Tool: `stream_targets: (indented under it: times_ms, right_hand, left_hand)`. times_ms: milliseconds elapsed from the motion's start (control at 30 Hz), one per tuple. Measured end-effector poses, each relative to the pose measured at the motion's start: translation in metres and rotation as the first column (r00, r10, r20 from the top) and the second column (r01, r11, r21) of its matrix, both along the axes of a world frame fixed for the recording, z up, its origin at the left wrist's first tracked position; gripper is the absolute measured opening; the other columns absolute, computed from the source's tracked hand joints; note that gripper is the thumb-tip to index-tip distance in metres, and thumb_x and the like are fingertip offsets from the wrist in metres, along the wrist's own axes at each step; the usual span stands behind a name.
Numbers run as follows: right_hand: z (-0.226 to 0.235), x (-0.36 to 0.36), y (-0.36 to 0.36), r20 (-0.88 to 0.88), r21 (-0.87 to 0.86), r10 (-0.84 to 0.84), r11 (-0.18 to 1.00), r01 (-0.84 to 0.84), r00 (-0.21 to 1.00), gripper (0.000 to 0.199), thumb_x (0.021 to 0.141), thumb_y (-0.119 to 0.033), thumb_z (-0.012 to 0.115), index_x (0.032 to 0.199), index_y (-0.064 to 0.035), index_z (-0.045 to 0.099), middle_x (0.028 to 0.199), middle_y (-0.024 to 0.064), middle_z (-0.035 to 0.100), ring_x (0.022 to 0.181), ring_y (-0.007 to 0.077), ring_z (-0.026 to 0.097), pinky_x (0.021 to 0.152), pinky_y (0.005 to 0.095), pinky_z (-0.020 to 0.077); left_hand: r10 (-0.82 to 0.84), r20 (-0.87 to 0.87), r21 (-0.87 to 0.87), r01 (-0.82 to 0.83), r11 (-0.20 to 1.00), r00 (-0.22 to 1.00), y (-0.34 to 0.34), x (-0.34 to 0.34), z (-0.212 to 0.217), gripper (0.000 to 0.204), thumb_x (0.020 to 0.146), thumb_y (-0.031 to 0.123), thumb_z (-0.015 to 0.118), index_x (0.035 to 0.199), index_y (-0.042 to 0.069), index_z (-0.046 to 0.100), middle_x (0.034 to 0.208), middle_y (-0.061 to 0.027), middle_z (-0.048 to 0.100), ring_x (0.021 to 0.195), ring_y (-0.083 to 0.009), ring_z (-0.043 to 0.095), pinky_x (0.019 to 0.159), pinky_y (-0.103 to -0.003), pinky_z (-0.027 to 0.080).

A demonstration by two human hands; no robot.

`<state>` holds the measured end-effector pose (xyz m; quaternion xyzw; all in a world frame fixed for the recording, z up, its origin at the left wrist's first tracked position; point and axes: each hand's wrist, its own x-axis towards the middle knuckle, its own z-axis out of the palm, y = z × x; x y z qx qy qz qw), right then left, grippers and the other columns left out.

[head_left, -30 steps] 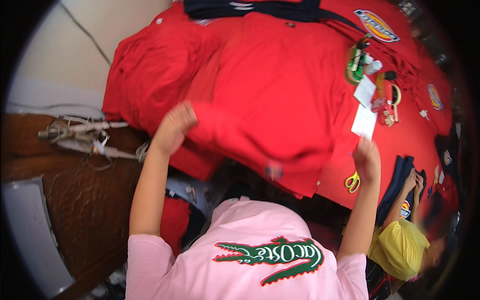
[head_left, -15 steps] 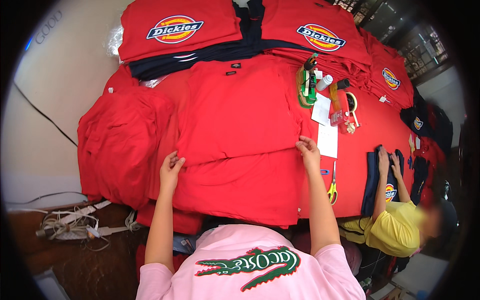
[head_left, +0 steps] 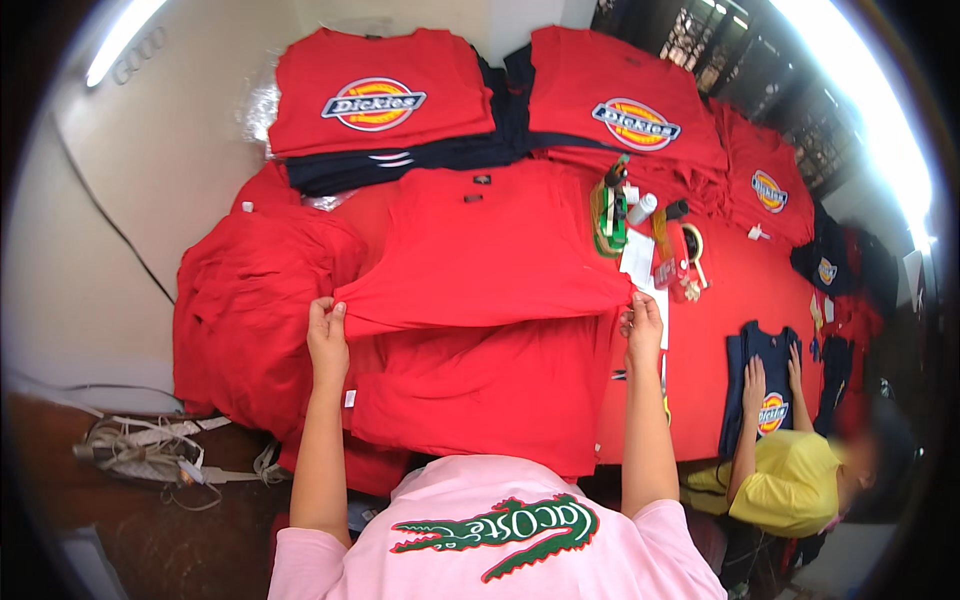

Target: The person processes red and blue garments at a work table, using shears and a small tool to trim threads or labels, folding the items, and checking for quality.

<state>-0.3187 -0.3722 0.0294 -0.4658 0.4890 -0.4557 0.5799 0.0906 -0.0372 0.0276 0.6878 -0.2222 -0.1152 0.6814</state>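
A red sleeveless shirt point(head_left: 480, 250) lies in front of me, with its neck end pointing away and a small dark label there. My left hand point(head_left: 328, 340) is closed on the left corner of its near edge. At the right corner, my right hand point(head_left: 643, 325) pinches the same edge. Between my hands the edge is pulled taut and lifted a little. Beneath and nearer to me lies more red cloth point(head_left: 480, 400), with a small white tag point(head_left: 350, 399) below my left hand.
Folded red shirts with round emblems point(head_left: 385, 60) are stacked at the back. A heap of red cloth point(head_left: 265, 290) stands at left. To the right are a green tape dispenser point(head_left: 608, 220), a tape roll point(head_left: 694, 240) and partly hidden scissors point(head_left: 667, 405). A co-worker's hands point(head_left: 752, 385) touch a navy shirt.
My hands have moved farther apart, stretching the shirt's near edge and raising it off the cloth below. A white tag now shows near my left hand. The co-worker's hands have shifted on the navy shirt.
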Motion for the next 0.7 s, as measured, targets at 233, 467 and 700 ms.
stream_targets:
  times_ms: [233, 467, 700]
  right_hand:
    - [0.239, -0.001, 0.008, 0.412, -0.417, 0.502, 0.846, -0.333, 0.760, 0.021, 0.108, -0.026, 0.061, 0.119, -0.0075, 0.062, 0.085, 0.0018, 0.066, 0.075, 0.0104, 0.063, 0.069, 0.0266, 0.0520]
    - [0.277, 0.019, 0.043, -0.074, -0.438, 0.788, 0.525, -0.730, 0.611, 0.021, 0.098, -0.008, 0.072, 0.119, -0.0018, 0.072, 0.111, 0.0029, 0.076, 0.104, 0.0124, 0.069, 0.099, 0.0321, 0.0523]
    - [0.240, 0.018, 0.043, 0.250, -0.469, 0.752, 0.646, -0.603, 0.610, 0.018, 0.105, -0.016, 0.068, 0.118, -0.0046, 0.074, 0.100, -0.0027, 0.073, 0.086, 0.0044, 0.065, 0.076, 0.0213, 0.0501]
  left_hand:
    - [-0.157, -0.087, -0.576, 0.079, 0.813, 0.984, 0.034, -0.051, 0.237, 0.032, 0.105, 0.012, 0.064, 0.136, 0.012, 0.058, 0.118, 0.0052, 0.062, 0.095, -0.0031, 0.056, 0.086, -0.022, 0.049]
    - [-0.218, 0.057, -0.159, 0.224, 0.961, 0.974, 0.097, -0.131, 0.275, 0.052, 0.102, -0.002, 0.062, 0.152, 0.009, 0.054, 0.132, -0.0003, 0.068, 0.109, -0.0055, 0.062, 0.099, -0.023, 0.049]
    - [0.295, 0.239, -0.263, -0.231, 0.937, 0.925, 0.227, -0.207, 0.266, 0.024, 0.106, 0.008, 0.061, 0.126, 0.003, 0.074, 0.128, -0.0049, 0.074, 0.118, -0.0101, 0.064, 0.106, -0.028, 0.048]
